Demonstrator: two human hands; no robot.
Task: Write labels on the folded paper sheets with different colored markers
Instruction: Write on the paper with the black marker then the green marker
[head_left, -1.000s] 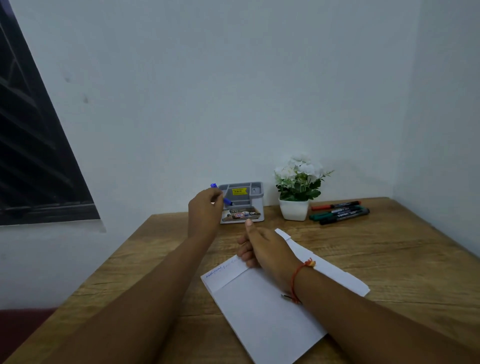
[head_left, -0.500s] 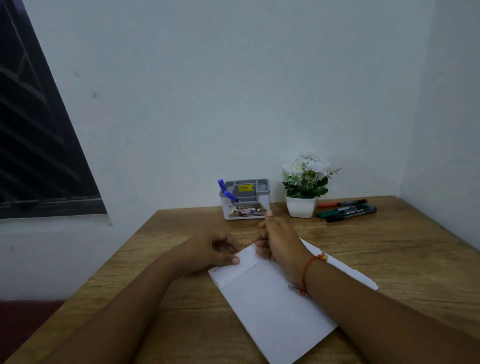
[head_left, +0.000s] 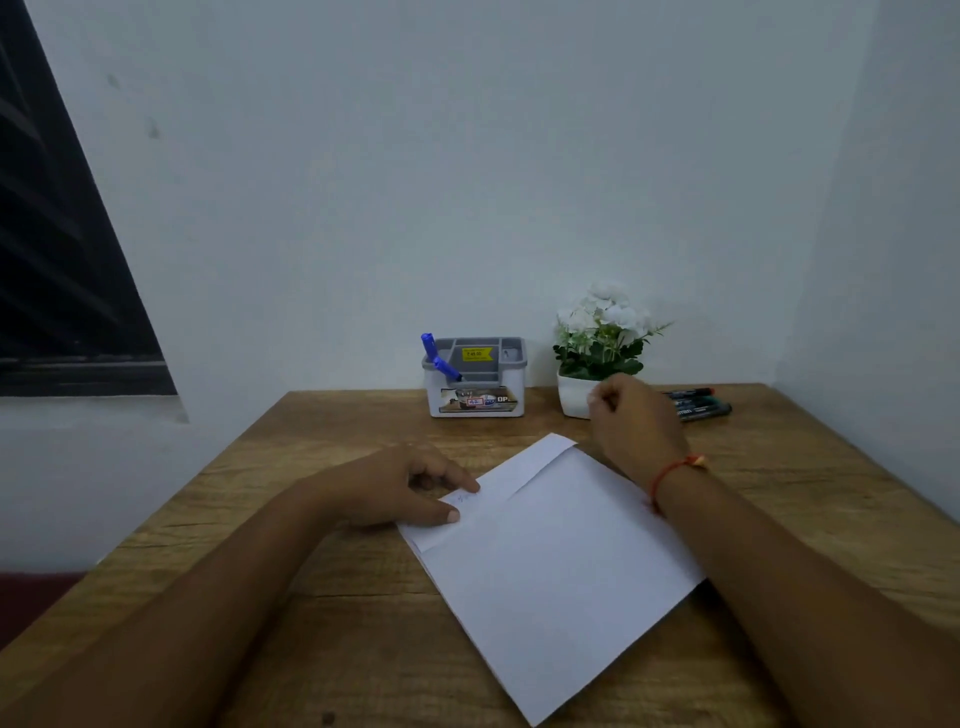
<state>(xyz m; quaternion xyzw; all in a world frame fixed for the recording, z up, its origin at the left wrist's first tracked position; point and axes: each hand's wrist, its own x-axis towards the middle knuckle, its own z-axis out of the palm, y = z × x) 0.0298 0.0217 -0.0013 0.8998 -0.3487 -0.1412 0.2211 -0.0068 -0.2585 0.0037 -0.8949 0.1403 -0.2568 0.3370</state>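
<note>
Plainly the left hand (head_left: 395, 488) is there to pin the paper (head_left: 561, 561). Its thumb and forefinger lie straight, slightly apart, on the folded strip at the sheet's left corner, mid-frame. The right hand (head_left: 634, 426) hovers right of centre before the pot (head_left: 571, 402), fingers curled with nothing visible in them, probably bound for the markers (head_left: 701, 405) just beyond. A blue marker (head_left: 439, 358) leans in the holder (head_left: 475, 400).

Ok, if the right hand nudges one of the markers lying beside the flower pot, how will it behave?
The markers look cylindrical and lie flat on the wooden table, so a nudged one would probably roll. They lie close together, so a neighbour may shift too. Slim and rigid, one should lift easily, pinched by the right hand.
</note>
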